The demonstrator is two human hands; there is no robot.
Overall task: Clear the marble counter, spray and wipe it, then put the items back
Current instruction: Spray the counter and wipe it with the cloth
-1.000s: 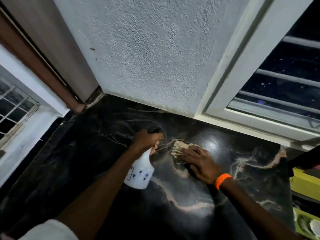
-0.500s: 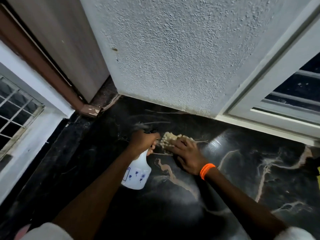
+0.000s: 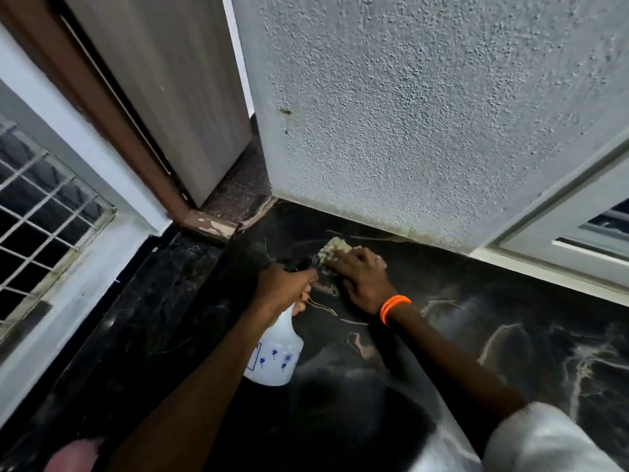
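White spray bottle [image 3: 274, 356] tilted above black veined marble counter [image 3: 510, 335], pale cloth [image 3: 335, 248] near wall

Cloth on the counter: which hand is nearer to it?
Right. The right hand presses flat on the cloth near the wall. The left hand grips the spray bottle just left of the cloth, apart from it.

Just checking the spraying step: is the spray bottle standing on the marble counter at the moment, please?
No, the left hand grips the spray bottle by its neck and holds it tilted above the marble counter.
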